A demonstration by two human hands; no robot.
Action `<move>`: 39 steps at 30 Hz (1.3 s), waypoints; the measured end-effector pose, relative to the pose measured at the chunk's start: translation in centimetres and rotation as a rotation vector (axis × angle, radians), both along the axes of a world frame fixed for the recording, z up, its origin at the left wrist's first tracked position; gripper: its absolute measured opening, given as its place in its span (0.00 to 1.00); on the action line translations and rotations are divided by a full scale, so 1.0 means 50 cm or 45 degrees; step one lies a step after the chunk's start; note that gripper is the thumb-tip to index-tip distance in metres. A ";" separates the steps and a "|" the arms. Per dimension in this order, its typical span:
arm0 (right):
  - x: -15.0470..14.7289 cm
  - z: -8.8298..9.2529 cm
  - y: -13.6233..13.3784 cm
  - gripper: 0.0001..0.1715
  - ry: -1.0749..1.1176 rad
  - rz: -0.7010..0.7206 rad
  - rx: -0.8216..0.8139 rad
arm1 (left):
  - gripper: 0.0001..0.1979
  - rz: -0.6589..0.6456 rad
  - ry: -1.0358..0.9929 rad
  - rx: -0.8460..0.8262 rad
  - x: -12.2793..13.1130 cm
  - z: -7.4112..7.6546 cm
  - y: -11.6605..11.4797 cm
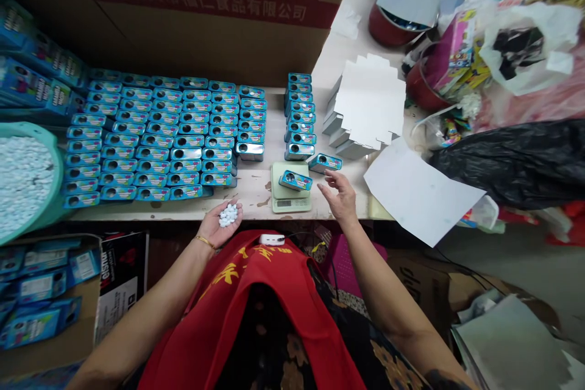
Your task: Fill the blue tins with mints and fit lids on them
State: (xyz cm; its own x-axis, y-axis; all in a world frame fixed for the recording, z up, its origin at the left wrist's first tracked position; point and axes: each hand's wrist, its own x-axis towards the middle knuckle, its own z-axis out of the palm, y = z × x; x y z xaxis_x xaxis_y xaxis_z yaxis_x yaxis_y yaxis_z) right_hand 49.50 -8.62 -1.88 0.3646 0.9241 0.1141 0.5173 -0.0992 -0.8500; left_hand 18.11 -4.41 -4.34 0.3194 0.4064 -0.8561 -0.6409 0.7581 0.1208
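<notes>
A small heap of pale blue-white candies point(228, 215) lies in the cupped palm of my left hand point(220, 223), just past the table's near edge. My right hand point(338, 195) hovers with fingers apart, to the right of a pale green scale point(291, 204). On that scale rests one blue candy tin point(295, 180) with a dark round opening. Another blue tin point(325, 163) stands behind my right fingertips; whether they touch it I cannot tell. Behind the scale runs a single column of similar tins point(300, 117).
Rows of blue tins point(155, 140) fill the table's left part, before a large cardboard box point(205, 30). A turquoise basin point(57, 177) of candies stands far left. White cartons point(370, 97), a paper sheet point(423, 189) and red pots point(393, 27) are to the right.
</notes>
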 end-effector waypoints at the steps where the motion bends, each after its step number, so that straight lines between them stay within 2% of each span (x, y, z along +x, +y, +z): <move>1: -0.004 -0.001 0.002 0.23 -0.022 0.034 -0.003 | 0.09 -0.001 0.006 -0.003 -0.002 -0.001 -0.001; 5: -0.014 0.001 0.010 0.27 -0.120 0.169 -0.023 | 0.09 -0.001 0.010 0.006 -0.006 0.003 -0.006; 8: -0.035 0.022 0.010 0.26 -0.249 0.222 0.009 | 0.09 -0.062 0.000 0.025 0.008 0.015 -0.008; 10: -0.067 0.043 0.008 0.21 -0.299 0.286 0.028 | 0.09 -0.138 -0.023 0.023 0.030 0.027 -0.006; 13: -0.137 0.068 0.005 0.15 -0.310 0.515 0.029 | 0.09 -0.219 -0.103 0.037 0.073 0.040 -0.001; 15: -0.180 0.072 0.007 0.14 -0.373 0.662 -0.017 | 0.08 -0.234 -0.162 0.054 0.099 0.043 0.002; 18: -0.217 0.060 0.013 0.14 -0.540 0.738 -0.124 | 0.07 -0.262 -0.192 0.067 0.124 0.041 0.003; 23: -0.202 0.044 0.021 0.08 -0.653 0.690 -0.165 | 0.08 -0.329 -0.220 0.099 0.148 0.045 0.006; 26: -0.174 0.046 0.033 0.05 -0.543 0.616 -0.094 | 0.10 -0.338 -0.285 0.133 0.167 0.057 0.019; 30: -0.128 0.049 0.062 0.05 -0.391 0.425 0.006 | 0.10 -0.370 -0.249 0.171 0.181 0.070 0.046; 34: -0.078 0.051 0.067 0.07 -0.297 0.247 0.014 | 0.12 -0.333 -0.190 0.158 0.159 0.069 0.055; 39: -0.028 0.052 0.010 0.09 -0.222 0.053 -0.014 | 0.13 -0.292 -0.147 0.040 0.102 0.051 0.012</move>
State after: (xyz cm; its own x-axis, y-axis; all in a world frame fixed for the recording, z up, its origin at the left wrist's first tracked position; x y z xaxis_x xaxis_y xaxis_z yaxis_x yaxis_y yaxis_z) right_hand 48.10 -8.12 0.70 0.3016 0.9396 0.1618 0.6607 -0.0836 -0.7460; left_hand 23.21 -3.79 -1.79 0.5010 0.3381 -0.7966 -0.4636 0.8821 0.0828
